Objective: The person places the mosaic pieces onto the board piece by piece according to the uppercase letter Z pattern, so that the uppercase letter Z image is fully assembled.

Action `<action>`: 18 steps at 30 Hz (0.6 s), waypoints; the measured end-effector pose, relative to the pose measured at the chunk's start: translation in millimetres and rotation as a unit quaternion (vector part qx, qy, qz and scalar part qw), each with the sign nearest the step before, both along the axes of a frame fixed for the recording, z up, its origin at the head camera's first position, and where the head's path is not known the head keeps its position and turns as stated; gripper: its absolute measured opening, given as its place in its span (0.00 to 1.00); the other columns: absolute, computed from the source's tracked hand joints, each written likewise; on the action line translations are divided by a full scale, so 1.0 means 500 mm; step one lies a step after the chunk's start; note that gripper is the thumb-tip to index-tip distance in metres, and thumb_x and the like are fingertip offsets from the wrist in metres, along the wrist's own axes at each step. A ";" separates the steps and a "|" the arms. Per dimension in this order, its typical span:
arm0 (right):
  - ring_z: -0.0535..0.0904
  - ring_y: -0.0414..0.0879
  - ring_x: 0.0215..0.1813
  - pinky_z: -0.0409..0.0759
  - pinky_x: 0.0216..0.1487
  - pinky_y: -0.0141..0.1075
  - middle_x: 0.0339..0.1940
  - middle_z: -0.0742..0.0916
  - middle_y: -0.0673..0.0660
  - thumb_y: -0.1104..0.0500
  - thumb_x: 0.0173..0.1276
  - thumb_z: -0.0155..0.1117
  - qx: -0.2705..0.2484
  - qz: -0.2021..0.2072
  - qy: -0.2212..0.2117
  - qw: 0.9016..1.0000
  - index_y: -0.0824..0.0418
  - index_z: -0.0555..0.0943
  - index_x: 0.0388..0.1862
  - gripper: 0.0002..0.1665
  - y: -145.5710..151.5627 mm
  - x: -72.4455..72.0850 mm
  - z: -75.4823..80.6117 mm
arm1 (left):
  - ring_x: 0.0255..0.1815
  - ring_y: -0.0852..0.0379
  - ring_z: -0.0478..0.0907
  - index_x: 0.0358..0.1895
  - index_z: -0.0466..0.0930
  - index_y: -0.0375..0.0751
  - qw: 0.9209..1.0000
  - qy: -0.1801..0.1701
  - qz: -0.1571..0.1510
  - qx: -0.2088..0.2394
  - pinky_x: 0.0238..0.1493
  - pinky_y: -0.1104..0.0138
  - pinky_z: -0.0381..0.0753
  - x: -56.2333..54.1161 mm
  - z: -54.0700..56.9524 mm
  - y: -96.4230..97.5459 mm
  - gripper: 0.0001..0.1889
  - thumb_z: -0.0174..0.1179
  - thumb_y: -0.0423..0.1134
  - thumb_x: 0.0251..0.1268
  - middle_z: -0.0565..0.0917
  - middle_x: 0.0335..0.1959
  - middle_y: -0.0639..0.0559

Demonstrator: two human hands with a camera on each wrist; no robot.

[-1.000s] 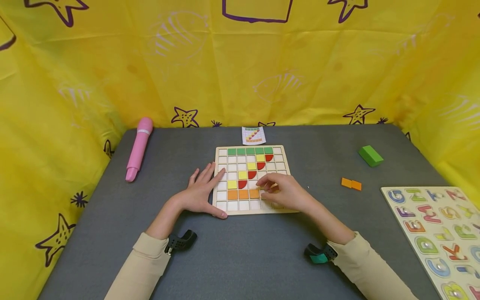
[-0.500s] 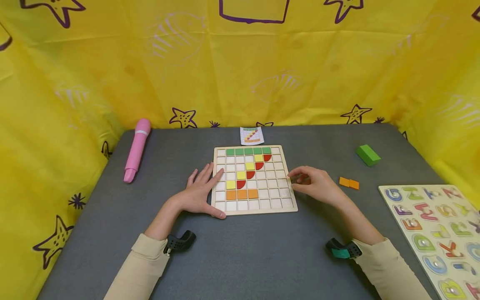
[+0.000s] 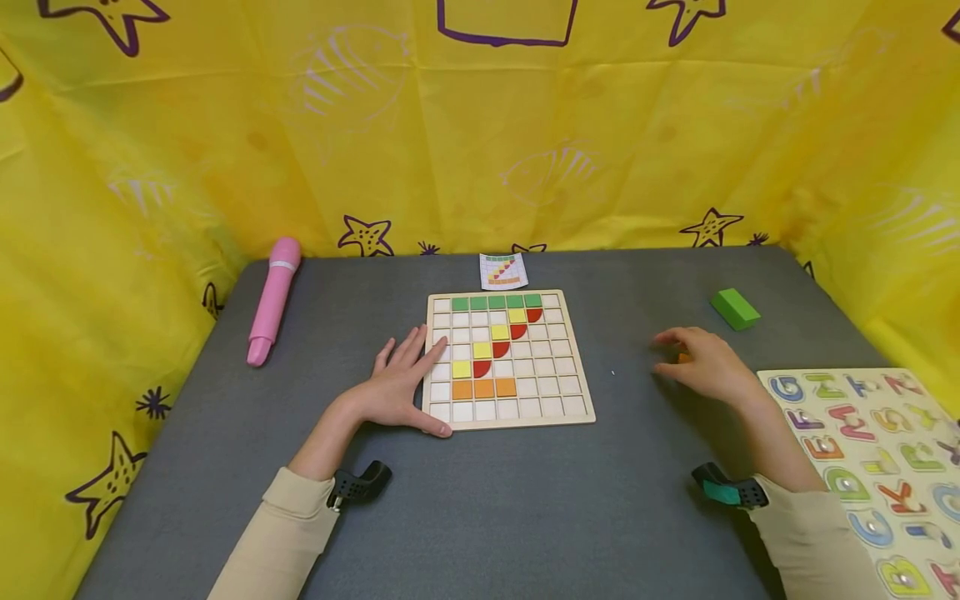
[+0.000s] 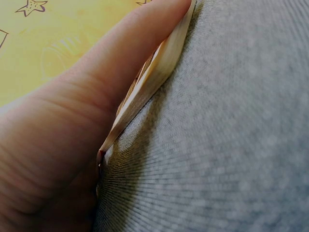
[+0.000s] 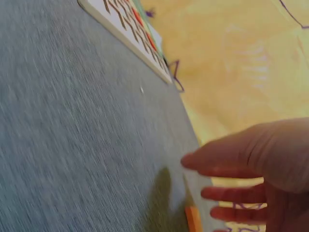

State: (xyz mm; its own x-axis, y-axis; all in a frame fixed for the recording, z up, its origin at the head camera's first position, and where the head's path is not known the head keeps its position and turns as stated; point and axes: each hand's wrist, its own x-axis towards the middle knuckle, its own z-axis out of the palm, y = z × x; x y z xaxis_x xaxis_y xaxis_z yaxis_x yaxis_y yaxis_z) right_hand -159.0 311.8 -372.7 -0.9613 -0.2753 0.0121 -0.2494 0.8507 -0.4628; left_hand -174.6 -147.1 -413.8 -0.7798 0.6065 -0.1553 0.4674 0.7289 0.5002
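A wooden grid board lies mid-table. Green squares fill part of its top row, yellow squares and red quarter-circles run diagonally, and three orange squares sit lower down. My left hand rests with fingers spread on the board's left edge; its thumb lies along the front corner. To the right, my right hand hovers, fingers apart and holding nothing, over loose orange tiles. In the head view that hand mostly hides them.
Behind the board lies a small pattern card. At the far left is a pink toy microphone. A green block stands beyond my right hand, and an alphabet puzzle board covers the right side. Yellow cloth surrounds the table.
My right hand has moved right, off the grid board and over to the loose orange tiles, covering most of them. My left hand has stayed on the board's left edge.
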 end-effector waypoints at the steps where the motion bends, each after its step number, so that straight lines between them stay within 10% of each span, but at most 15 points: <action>1: 0.73 0.67 0.52 0.67 0.53 0.59 0.49 0.82 0.71 0.60 0.61 0.69 0.010 -0.002 0.003 1.000 0.72 0.79 0.53 0.24 0.008 0.000 -0.001 | 0.78 0.43 0.26 0.80 0.39 0.43 1.000 -0.001 0.000 -0.001 0.69 0.42 0.26 0.000 0.000 0.000 0.67 0.71 0.68 0.43 0.31 0.78 0.38; 8: 0.72 0.72 0.50 0.63 0.54 0.63 0.45 0.81 0.76 0.60 0.59 0.68 0.064 -0.033 0.000 0.997 0.77 0.78 0.49 0.25 0.046 -0.001 -0.007 | 0.78 0.43 0.26 0.80 0.39 0.43 1.000 -0.001 0.001 -0.002 0.69 0.42 0.26 0.000 -0.001 0.000 0.67 0.72 0.68 0.42 0.31 0.79 0.38; 18: 0.77 0.57 0.43 0.72 0.45 0.49 0.41 0.83 0.64 0.64 0.58 0.71 -0.006 -0.003 0.003 1.000 0.70 0.82 0.49 0.20 0.006 -0.004 -0.018 | 0.78 0.43 0.27 0.80 0.39 0.43 1.000 0.003 0.000 -0.001 0.69 0.42 0.26 0.000 -0.001 0.000 0.67 0.71 0.68 0.42 0.31 0.78 0.37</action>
State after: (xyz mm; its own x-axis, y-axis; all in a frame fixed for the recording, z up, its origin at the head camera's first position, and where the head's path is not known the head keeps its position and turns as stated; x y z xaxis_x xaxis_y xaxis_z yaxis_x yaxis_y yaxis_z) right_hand -160.8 314.7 -381.7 -0.9628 -0.2695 0.0207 -0.2472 0.8469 -0.4708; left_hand -174.8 -147.3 -414.3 -0.7806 0.6063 -0.1522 0.4705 0.7301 0.4956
